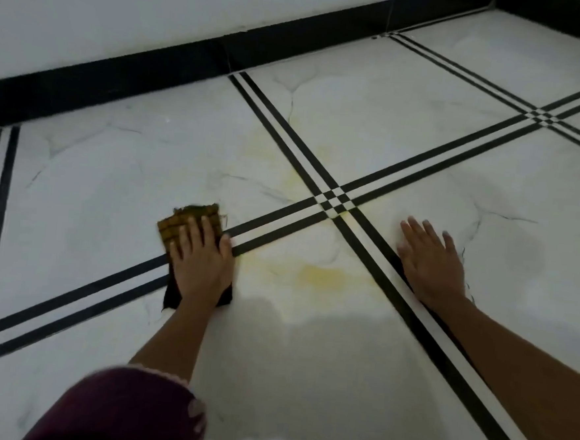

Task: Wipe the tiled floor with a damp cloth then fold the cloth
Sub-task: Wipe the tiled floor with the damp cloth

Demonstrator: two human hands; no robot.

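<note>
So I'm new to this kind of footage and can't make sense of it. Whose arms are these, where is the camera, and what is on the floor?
There is no machine here. A person wears a camera on the head, looking forward and down, so the arms are their own. The left hand presses flat on a folded brown and dark cloth lying across a black double stripe; it is not closed in a grip. The right hand rests open and empty on the tiled floor, as if for support. Between the hands lies a yellowish stain, with fainter traces farther off. A maroon sleeve shows at the bottom.

Brown-black cloth (192, 223) flat on white tiled floor (112, 190)
</note>
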